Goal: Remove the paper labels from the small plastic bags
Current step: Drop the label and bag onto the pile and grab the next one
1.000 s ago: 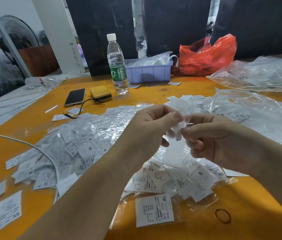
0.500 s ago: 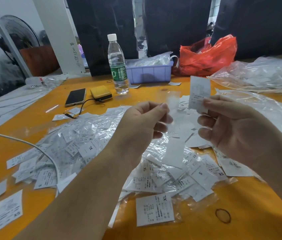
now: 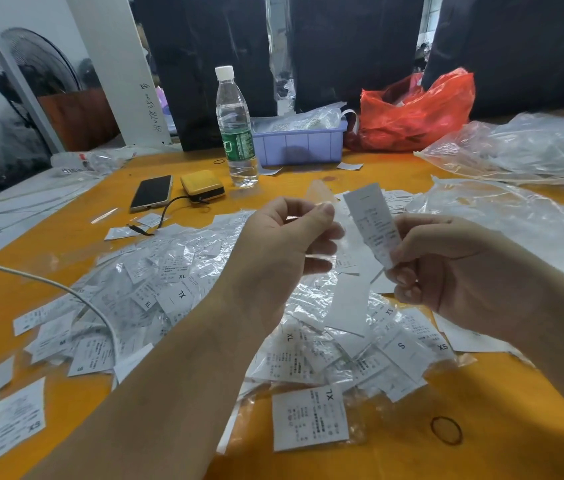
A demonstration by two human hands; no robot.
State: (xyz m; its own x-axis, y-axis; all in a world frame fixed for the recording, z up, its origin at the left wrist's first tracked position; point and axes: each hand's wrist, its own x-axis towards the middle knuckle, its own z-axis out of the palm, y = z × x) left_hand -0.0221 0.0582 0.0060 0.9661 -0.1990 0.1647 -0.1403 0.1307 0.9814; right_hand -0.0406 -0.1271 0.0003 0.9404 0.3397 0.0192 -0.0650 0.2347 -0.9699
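**user1:** While the left hand (image 3: pixel 284 244) pinches a small clear plastic bag (image 3: pixel 322 202) between thumb and forefinger, what's the right doing?

**user2:** The right hand (image 3: pixel 447 268) grips a paper label (image 3: pixel 372 223) by its lower end, standing tilted just beside the bag, apart from it. A heap of bagged labels (image 3: pixel 308 341) lies on the orange table (image 3: pixel 481 445) below both hands.
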